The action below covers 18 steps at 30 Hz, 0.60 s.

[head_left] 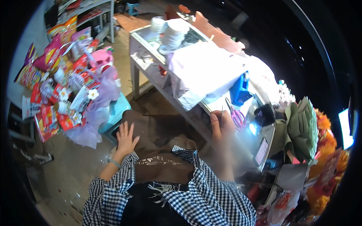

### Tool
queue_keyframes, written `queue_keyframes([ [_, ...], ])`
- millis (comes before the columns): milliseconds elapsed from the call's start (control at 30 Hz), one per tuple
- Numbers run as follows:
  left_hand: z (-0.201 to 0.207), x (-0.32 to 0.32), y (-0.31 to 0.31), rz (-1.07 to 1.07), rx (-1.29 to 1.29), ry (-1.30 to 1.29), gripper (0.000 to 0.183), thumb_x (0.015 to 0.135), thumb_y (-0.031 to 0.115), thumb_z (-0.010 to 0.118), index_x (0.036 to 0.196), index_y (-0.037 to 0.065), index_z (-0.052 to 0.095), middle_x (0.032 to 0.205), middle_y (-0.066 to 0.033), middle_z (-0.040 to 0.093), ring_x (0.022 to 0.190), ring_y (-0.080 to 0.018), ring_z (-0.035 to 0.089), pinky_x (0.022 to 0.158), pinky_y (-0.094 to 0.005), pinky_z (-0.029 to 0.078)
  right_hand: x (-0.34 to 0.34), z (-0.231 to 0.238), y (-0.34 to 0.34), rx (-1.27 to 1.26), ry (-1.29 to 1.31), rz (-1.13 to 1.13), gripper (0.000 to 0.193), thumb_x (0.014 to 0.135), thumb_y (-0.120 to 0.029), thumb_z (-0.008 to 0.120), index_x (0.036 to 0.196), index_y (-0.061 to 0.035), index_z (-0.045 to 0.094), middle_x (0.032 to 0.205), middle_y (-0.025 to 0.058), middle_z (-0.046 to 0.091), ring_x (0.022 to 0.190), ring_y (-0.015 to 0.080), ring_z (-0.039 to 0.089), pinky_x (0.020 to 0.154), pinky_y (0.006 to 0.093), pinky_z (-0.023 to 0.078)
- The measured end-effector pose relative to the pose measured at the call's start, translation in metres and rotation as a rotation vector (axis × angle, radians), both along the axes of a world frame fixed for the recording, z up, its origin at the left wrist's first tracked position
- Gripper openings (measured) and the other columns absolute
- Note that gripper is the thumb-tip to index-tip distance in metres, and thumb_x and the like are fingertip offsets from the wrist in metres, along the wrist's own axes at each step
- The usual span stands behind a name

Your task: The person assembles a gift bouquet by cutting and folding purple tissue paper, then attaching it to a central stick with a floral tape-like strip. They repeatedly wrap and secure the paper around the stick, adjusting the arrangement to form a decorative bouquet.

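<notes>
My left hand (126, 140) lies with its fingers spread on the brown apron (160, 128) over my lap, beside the turquoise stool (120, 113). It holds nothing. Above the near edge of the white table, my right hand (223, 126) is closed, thumb up. A thin upright sliver shows at its fingertips, too fine and blurred to name. Just right of that hand lie purple-handled scissors (238, 118). Farther back on the table are a blue box-like holder (241, 90) and a large white sheet (207, 69).
A bouquet of snack packets (71, 90) in lilac netting rests on the stool at left. Spools of white ribbon (175, 32) stand at the table's far end. A bright lamp (253, 129) and a phone (261, 151) are at right, by wrapped flowers (301, 128).
</notes>
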<state>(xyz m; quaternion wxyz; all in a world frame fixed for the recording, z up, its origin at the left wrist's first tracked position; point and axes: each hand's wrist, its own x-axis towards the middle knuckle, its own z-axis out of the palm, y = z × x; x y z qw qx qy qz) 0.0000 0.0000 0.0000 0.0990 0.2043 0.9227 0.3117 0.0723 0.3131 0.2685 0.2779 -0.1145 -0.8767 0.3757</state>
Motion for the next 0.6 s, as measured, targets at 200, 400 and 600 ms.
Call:
queue_keyframes([
  [200,-0.002,0.049,0.003,0.077,-0.214,-0.350,0.072,0.091,0.043,0.047,0.149,0.016,0.013,0.155,-0.0155,-0.003,0.141,-0.0402,-0.002,0.105,-0.0653,0.013,0.000,-0.018,0.041,0.493,0.061,-0.197,0.018,0.082,-0.006,0.064,0.098,-0.0024,0.058,0.090,0.0135,0.056,0.069,0.0289,0.060,0.056,0.0365,0.047],
  [400,0.068,0.059,0.008,-0.063,1.032,-1.400,0.068,0.098,0.048,0.034,0.142,-0.003,0.026,0.142,-0.0199,0.038,0.132,-0.0289,0.037,0.111,-0.0399,0.026,-0.056,-0.049,0.058,0.757,-0.027,-0.199,0.053,0.071,0.003,0.056,0.122,-0.0038,0.048,0.099,0.0135,0.052,0.083,0.0275,0.059,0.058,0.0321,0.052],
  [600,0.179,-0.021,0.087,-0.421,1.013,-0.511,0.063,0.096,0.044,0.044,0.136,-0.005,0.037,0.138,-0.0182,0.043,0.129,-0.0277,0.042,0.109,-0.0391,0.028,-0.075,-0.045,0.075,0.957,-0.005,-0.213,0.012,0.069,-0.005,0.058,0.080,-0.0011,0.058,0.081,0.0083,0.051,0.073,0.0200,0.058,0.057,0.0278,0.052],
])
